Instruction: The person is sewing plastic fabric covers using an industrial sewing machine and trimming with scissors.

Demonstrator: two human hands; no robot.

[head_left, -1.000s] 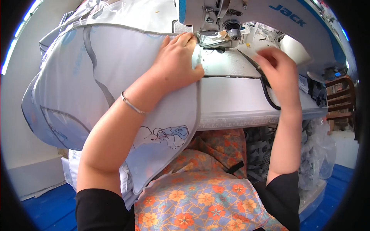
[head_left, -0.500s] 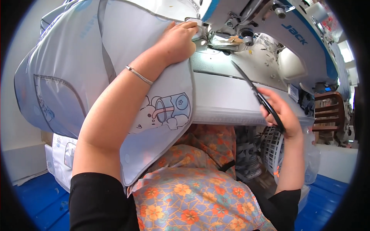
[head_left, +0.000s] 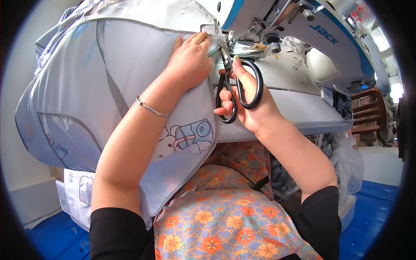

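My right hand is closed on a pair of black-handled scissors, its fingers through the loops. Their metal blades point up and away, at the fabric edge beside the sewing machine's needle area. Spread under my left hand is a large pale, glossy fabric piece with grey binding and a printed cartoon of a drink cup. That hand lies on top of it, thumb apart and fingers stretched toward the blades. The sewing machine, white and blue, stands just beyond the scissors. Its presser foot is partly hidden.
Scraps and thread bits lie on the machine bed. A wooden chair stands at the right. Below the table are clear plastic bags. More white printed fabric hangs at the lower left, and a floral apron covers my lap.
My right hand has brought the scissors from the right to the fabric edge, beside my left hand. My left hand has shifted slightly nearer with the fabric.
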